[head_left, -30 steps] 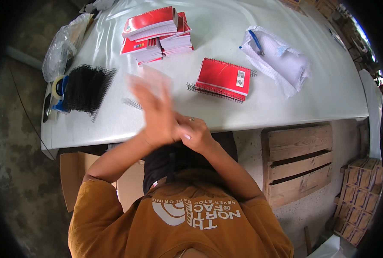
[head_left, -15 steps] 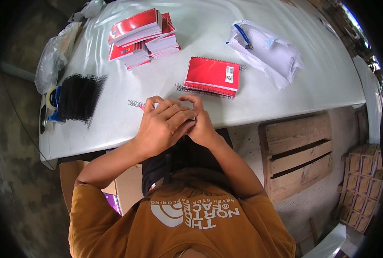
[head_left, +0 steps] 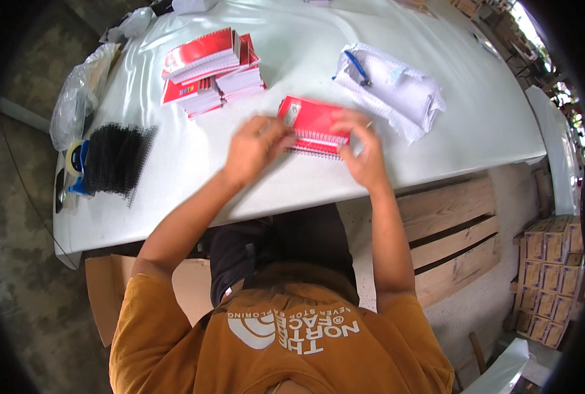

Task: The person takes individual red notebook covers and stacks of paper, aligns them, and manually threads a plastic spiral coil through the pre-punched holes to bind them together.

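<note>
Two or more red spiral notebooks (head_left: 318,121) lie stacked near the table's front edge, with coils along the near side. My left hand (head_left: 256,148) is slightly blurred, its fingers curled at the notebooks' left near corner. At the right end, my right hand (head_left: 366,157) has its fingers over the top cover and its thumb at the near edge, gripping the upper notebook. A pale label shows on the cover's left part. The fingers partly hide both ends.
A stack of red notebooks (head_left: 204,62) stands farther back on the white table (head_left: 194,171). To the left lie black spiral coils (head_left: 118,157) beside a blue tape dispenser (head_left: 79,167). Blue-handled pliers (head_left: 356,67) rest on crumpled white paper (head_left: 400,98) at the right.
My hands were together at the table edge over a mostly hidden notebook with a coil. They have moved apart and forward onto the stacked notebooks. The view has shifted slightly.
</note>
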Motion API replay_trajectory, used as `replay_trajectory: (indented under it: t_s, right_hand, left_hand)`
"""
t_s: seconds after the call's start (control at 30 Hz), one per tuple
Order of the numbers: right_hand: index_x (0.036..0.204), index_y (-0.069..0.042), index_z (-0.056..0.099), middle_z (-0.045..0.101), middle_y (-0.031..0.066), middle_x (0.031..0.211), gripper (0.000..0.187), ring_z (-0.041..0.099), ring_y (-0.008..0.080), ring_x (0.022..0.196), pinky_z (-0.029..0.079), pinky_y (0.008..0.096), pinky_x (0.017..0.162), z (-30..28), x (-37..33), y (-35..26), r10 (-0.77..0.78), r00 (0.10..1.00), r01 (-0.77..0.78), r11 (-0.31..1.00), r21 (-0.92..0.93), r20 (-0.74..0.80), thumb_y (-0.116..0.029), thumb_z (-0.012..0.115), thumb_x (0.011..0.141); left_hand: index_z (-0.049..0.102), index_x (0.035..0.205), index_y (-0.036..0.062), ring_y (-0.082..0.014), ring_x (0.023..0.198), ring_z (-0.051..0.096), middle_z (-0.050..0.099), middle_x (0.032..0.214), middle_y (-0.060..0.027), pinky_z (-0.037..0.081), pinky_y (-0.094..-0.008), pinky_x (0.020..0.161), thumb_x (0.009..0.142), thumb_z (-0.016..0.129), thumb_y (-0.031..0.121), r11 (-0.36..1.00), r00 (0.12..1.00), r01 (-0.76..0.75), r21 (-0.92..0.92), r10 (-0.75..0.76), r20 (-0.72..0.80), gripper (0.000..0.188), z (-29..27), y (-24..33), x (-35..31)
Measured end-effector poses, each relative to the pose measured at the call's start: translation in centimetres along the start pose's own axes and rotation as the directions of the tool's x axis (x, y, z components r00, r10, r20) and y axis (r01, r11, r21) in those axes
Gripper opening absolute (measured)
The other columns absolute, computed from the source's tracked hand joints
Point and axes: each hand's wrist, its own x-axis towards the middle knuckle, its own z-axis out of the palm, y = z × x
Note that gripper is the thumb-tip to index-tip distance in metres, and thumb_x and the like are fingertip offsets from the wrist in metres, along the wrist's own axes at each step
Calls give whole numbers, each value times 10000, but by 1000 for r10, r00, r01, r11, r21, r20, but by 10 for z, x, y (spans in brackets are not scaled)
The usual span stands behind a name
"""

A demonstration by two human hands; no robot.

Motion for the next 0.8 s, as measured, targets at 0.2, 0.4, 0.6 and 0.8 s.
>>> replay_trajectory:
  t_s: [0.2,0.4,0.6,0.8]
  right_hand:
    - [1308,-19,438,338,207,1419,727,262,339,1350,219,452,1090,9,-26,-13,231,967,-248,954,-170,-111,-154,764,672]
    - [1393,-16,268,204,204,1474,1040,152,386,1371,164,478,1106,2,-15,-5,309,935,-156,797,-583,172,-363,827,587]
    - [1374,28,261,280,245,1422,1134,238,382,1340,198,464,1096,7,38,-12,492,779,-109,717,-689,389,-410,848,509]
    - [1312,22,307,424,228,1271,1052,390,371,1217,303,436,1037,9,48,-10,558,710,-84,673,-735,430,-368,835,491]
  left_hand:
    - [567,1126,97,-300,1051,507,539,1125,-108,403,-421,879,650,781,319,959,961,276,-60,-273,53,568,-4,19,-5]
    - [452,1257,101,-353,1199,403,434,1289,-162,329,-458,986,568,830,349,939,927,340,-48,-326,187,824,-11,14,0]
    - [218,1410,66,-364,1302,307,290,1413,-202,284,-413,1076,522,857,263,990,874,125,69,-143,464,1111,-16,14,54]
    - [121,1415,-24,-359,1258,373,321,1386,-225,378,-376,1007,529,844,238,977,744,203,-64,-112,659,1173,-16,7,71]
